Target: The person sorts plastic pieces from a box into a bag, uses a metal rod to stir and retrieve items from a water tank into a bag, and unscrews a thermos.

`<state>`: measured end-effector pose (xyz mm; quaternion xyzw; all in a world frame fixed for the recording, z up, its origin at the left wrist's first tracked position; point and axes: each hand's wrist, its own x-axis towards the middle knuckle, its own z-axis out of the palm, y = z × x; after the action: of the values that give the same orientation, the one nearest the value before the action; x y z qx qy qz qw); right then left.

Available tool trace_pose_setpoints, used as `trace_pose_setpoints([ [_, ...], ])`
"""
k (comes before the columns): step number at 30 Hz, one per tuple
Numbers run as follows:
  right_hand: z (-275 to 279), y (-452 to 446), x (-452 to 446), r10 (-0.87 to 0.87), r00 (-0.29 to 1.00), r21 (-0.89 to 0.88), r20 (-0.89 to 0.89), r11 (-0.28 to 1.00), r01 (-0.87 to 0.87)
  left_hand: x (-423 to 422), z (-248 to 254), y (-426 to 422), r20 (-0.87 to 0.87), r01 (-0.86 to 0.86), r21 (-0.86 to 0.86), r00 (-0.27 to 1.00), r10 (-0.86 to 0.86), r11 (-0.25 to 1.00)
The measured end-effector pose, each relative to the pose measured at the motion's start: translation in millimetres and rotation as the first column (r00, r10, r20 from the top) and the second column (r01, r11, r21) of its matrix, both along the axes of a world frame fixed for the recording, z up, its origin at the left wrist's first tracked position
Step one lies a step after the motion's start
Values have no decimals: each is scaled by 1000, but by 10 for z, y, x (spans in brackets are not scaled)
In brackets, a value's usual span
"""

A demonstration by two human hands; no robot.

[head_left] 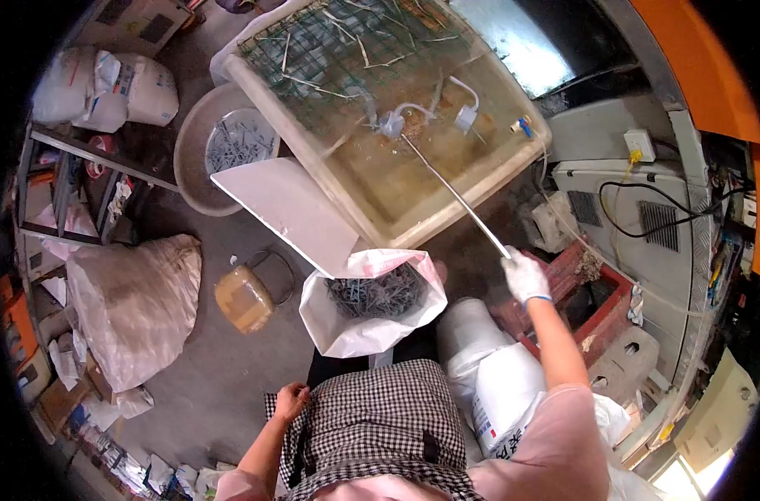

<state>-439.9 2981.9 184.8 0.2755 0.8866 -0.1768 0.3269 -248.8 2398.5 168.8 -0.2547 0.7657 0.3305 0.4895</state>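
grey floor (192, 417), water-filled tub (290, 125), metal rod (459, 199) in right hand (526, 278)

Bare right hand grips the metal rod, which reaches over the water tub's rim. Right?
Not bare: the head view shows the right hand in a white glove. It does grip the metal rod, which reaches over the water tub's rim.

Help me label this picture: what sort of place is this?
Probably a small factory workshop: a water-filled tub, a sack of grey parts and a vented cabinet suggest it.
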Motion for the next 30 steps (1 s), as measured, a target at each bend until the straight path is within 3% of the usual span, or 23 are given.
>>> trace_pose_setpoints([
  [2,-679,-84,165,-160,980,-198,-120,971,134,-2,26,0,7,-12,11,1000,12,1000],
  [4,-779,-308,-61,-186,981,-223,-63,960,168,-38,97,39,29,-72,2,997,71,997],
  [7,-1502,-400,-258,-187,969,-275,-158,951,139,-89,171,73,-15,34,-82,999,-35,996],
  [9,-1694,-507,-490,-191,964,-292,-187,947,130,-74,135,59,-7,11,-88,1000,-11,996],
  [11,-1528,-679,-746,-246,963,-264,-110,942,210,-49,130,73,9,-6,-93,1000,7,996],
  [14,-1508,-643,-637,-200,950,-312,-238,942,120,-131,125,96,0,-50,-50,999,50,997],
  [18,-718,-335,303,-312,924,-295,-221,924,242,-289,75,161,-44,58,-26,997,-59,998],
  [20,-132,-189,767,-339,939,-188,-63,928,322,-445,189,326,-23,65,2,998,-65,998],
  [22,245,-75,1136,-393,919,-111,-32,915,387,-436,117,358,8,43,7,999,-43,999],
  [26,318,142,1579,-487,864,-89,-126,873,479,-364,49,424,-11,84,30,996,-83,996],
  [30,-10,357,1508,-487,845,-116,-219,873,473,-366,40,517,-33,98,53,995,-97,994],
])
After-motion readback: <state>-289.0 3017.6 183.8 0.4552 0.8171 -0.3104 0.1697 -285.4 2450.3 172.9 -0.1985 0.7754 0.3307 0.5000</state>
